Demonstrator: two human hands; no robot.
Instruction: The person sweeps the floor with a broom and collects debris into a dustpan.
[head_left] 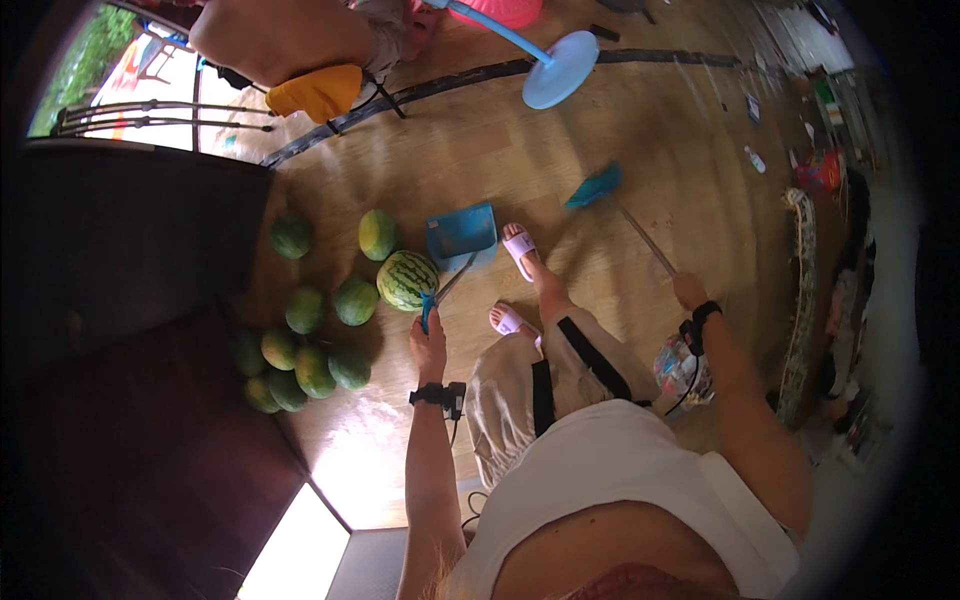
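Note:
My left hand [429, 350] is closed around the blue end of a long-handled dustpan's stick. The blue dustpan [462, 232] rests on the floor just ahead of my feet, beside a large striped watermelon [407, 280]. In my right hand [689, 291] is the upper end of a broom's thin stick, fingers wrapped round it. The broom's [597, 186] teal head is ahead and to the right of the dustpan, apart from it, at or near the floor. Whatever lies in the dustpan is too small to make out.
Several green melons [314, 370] lie on the wooden floor at the left, near a dark panel [130, 240]. A person [285, 40] sits at the far left by a yellow cloth [315, 92]. A blue round stand base [560, 70] stands far ahead; a small bottle [754, 159] lies far right.

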